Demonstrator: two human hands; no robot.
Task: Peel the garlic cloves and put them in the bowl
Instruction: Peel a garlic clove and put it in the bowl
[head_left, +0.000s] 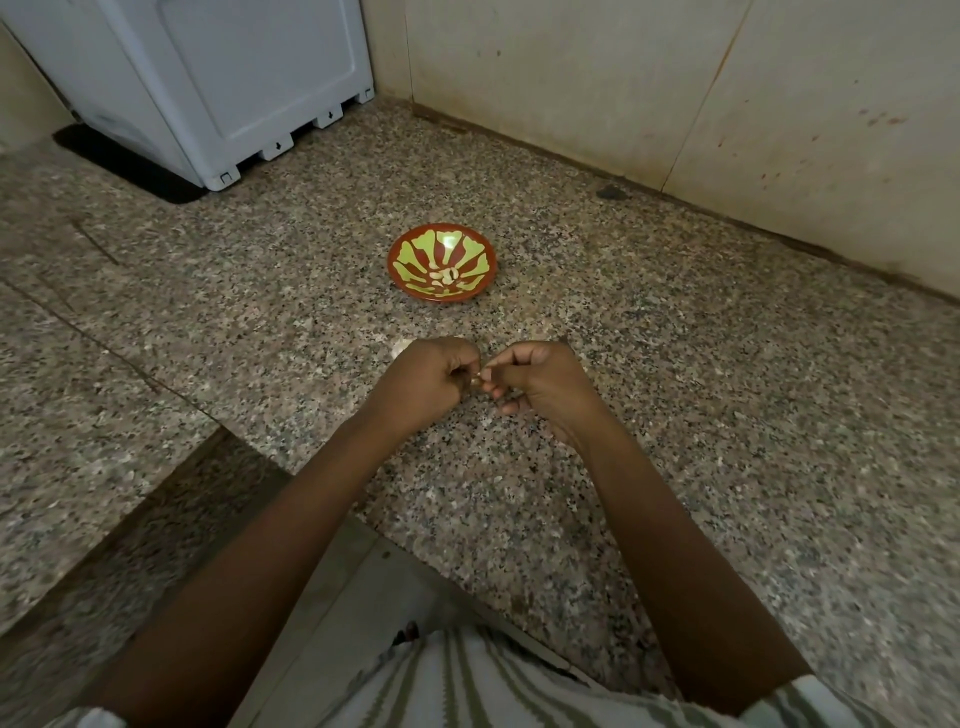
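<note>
A red bowl (442, 262) with a yellow-green pattern sits on the speckled granite counter (675, 364). Several peeled pale garlic cloves (443, 277) lie in its middle. In front of the bowl, my left hand (426, 384) and my right hand (545, 382) meet above the counter. Both have curled fingers and pinch one small garlic clove (477, 379) between their fingertips. The clove is mostly hidden by the fingers. A bit of white garlic or skin (401, 347) peeks out behind my left hand.
A white appliance (223, 78) stands on a dark mat at the back left. A beige tiled wall (675, 93) runs along the back right. The counter's front edge drops to a lower level at the left front.
</note>
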